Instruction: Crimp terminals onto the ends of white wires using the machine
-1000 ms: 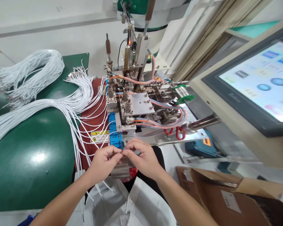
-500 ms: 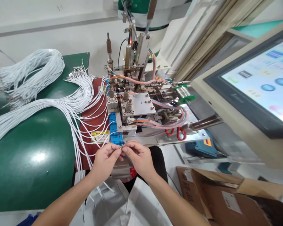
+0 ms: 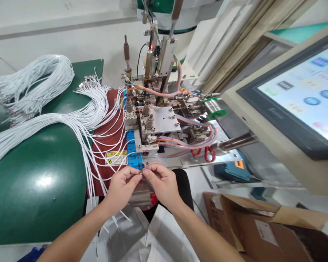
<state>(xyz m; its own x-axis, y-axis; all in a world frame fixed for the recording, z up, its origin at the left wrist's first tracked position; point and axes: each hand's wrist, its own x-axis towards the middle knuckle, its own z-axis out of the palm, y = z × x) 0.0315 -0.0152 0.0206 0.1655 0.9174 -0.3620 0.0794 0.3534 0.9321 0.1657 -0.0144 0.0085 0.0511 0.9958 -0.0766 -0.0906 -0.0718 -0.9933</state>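
My left hand [image 3: 123, 185] pinches the end of a white cable between thumb and forefinger, in front of the machine. Fingertip to fingertip with it, my right hand [image 3: 162, 183] is closed on the tip of the same cable, where a small pale bit shows; the fingers cover most of it. Just beyond both hands is a row of blue clamps [image 3: 134, 160] along the machine's edge. Several white cables [image 3: 84, 145] run from the bundle on the left, some into the clamps and others hanging over the table's front edge.
The metal machine [image 3: 161, 120] stands straight ahead, with a wire spool [image 3: 214, 109] on its right. A touchscreen [image 3: 303, 94] juts in at the right above a cardboard box [image 3: 262, 225]. Another white cable coil [image 3: 43, 80] lies on the green table [image 3: 30, 203].
Both hands stay in almost the same place, fingertips together. The green bit that showed between them is now mostly covered, and the right fingertips have shifted slightly.
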